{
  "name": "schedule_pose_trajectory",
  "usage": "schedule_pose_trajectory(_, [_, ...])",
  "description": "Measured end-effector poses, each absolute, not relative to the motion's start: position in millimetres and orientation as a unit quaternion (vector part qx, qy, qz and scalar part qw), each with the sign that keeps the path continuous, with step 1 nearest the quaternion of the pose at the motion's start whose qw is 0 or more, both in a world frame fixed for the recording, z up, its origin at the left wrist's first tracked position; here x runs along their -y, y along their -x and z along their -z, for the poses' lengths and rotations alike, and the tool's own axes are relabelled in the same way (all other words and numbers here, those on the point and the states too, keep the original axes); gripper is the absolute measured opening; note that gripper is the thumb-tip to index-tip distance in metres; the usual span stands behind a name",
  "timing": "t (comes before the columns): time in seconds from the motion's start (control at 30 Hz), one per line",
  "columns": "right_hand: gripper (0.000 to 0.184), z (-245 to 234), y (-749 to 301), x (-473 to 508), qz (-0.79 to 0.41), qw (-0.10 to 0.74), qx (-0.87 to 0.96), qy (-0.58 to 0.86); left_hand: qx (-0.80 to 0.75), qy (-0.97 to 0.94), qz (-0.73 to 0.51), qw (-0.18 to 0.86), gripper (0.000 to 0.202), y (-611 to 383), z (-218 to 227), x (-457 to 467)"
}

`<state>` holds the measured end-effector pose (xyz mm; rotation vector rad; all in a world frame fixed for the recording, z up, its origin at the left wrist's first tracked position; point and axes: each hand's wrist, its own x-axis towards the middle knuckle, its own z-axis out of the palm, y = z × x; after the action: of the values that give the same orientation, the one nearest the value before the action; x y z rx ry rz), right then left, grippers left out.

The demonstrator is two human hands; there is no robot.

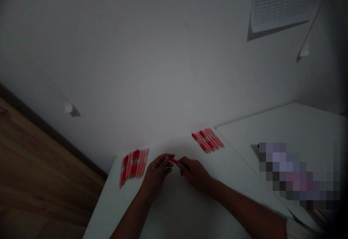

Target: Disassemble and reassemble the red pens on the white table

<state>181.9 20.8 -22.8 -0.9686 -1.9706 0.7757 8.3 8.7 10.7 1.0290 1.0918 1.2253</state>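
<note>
Between my two hands, above the white table, is a red pen [173, 160]. My left hand [158, 170] is closed on one end of it, fingertips pinching. The other end is in the closed fingers of my right hand [191, 170]. To the left of my left hand lies a row of pens [134, 164], several pink and several red with grey tips. Beyond my right hand another row of red and pink pens [208, 140] lies slantwise near the wall. Fingers cover both ends of the held pen.
The white table [108, 199] meets a pale wall [152, 68] behind. A seam separates it from a second white surface [277, 123] at the right, where a blurred-out object [290, 175] lies. A printed sheet [281, 3] hangs on the wall. Brown wood [40, 166] stands at the left.
</note>
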Motion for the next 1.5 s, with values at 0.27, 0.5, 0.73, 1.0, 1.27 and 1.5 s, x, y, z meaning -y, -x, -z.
schedule_pose_trajectory(0.27, [0.013,26.6,-180.2,-23.4,-0.296,0.418,0.769,0.382,-0.465,-0.428,-0.526,0.569,0.029,-8.1,-10.4,-9.3])
schedule_pose_trajectory(0.5, [0.019,23.5,-181.2,-20.7,-0.297,0.401,0.776,0.387,-0.450,-0.424,-0.525,0.585,0.026,-6.9,-7.5,-10.4])
schedule_pose_trajectory(0.73, [0.019,25.9,-180.3,-23.2,-0.322,0.406,0.762,0.388,-0.457,-0.425,-0.531,0.574,0.028,-7.6,-6.8,-11.1])
schedule_pose_trajectory(1.0, [0.018,24.1,-180.7,-22.6,-0.340,0.419,0.757,0.370,-0.450,-0.431,-0.529,0.575,0.026,-5.4,-3.0,-11.8])
schedule_pose_trajectory(1.27, [0.024,23.2,-180.8,-22.3,-0.347,0.399,0.764,0.369,-0.457,-0.419,-0.533,0.576,0.027,-4.7,-4.6,-12.4])
schedule_pose_trajectory(1.5, [0.019,21.6,-180.1,-22.4,-0.336,0.428,0.747,0.381,-0.460,-0.414,-0.534,0.575,0.028,-4.8,-4.6,-11.8])
